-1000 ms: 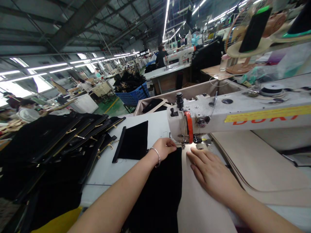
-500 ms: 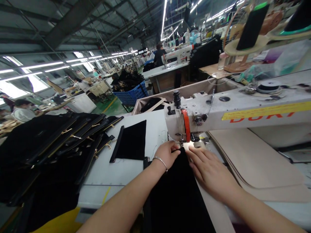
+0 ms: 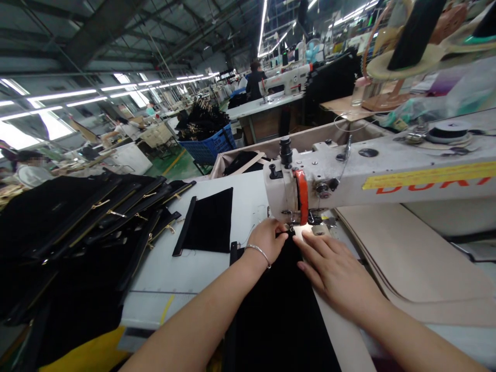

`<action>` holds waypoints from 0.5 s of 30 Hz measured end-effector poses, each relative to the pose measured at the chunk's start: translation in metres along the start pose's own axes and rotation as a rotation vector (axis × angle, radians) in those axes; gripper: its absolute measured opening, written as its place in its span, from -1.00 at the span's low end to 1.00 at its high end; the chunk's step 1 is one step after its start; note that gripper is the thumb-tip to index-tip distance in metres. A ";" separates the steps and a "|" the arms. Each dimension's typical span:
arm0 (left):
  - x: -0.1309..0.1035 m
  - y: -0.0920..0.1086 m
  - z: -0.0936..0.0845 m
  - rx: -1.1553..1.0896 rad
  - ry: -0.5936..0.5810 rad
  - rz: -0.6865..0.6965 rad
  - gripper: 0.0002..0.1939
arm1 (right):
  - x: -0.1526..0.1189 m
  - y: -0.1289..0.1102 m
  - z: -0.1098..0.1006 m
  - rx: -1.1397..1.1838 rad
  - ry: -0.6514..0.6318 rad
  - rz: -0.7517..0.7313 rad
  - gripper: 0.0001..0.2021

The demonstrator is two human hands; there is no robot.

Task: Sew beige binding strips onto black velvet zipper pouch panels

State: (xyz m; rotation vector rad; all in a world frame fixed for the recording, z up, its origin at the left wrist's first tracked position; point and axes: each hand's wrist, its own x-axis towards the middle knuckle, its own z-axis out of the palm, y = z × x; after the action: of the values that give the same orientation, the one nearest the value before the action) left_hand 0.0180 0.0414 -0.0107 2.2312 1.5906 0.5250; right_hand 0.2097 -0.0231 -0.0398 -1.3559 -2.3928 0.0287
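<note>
A long black fabric panel (image 3: 287, 310) runs from the front edge up to the needle area of a white sewing machine (image 3: 333, 173). My left hand (image 3: 267, 240), with a bracelet at the wrist, pinches the panel's far edge just left of the presser foot (image 3: 310, 217). My right hand (image 3: 333, 263) lies with fingers stretched out by the panel's right edge, fingertips close to the foot. Under the right side of the panel shows a beige strip (image 3: 341, 325). The needle tip is too small to make out.
A smaller black piece (image 3: 209, 221) lies on the white table (image 3: 170, 279). Black zippered pieces (image 3: 96, 217) are piled at left. Beige sheets (image 3: 411, 253) sit right, under the machine arm. Beyond stand a blue crate (image 3: 207, 147) and a person (image 3: 254, 82) near another machine.
The view has shifted slightly. Both hands stay by the presser foot; my right index fingertip has moved a little left onto the fabric edge.
</note>
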 end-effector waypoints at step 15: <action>-0.036 -0.012 0.001 0.102 -0.068 0.399 -0.69 | -0.002 -0.002 0.000 0.004 0.039 -0.001 -0.52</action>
State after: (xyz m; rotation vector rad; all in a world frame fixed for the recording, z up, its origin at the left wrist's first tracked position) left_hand -0.0025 0.0106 -0.0213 2.6299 1.1638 0.4712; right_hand 0.2089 -0.0253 -0.0400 -1.3419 -2.3601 0.0064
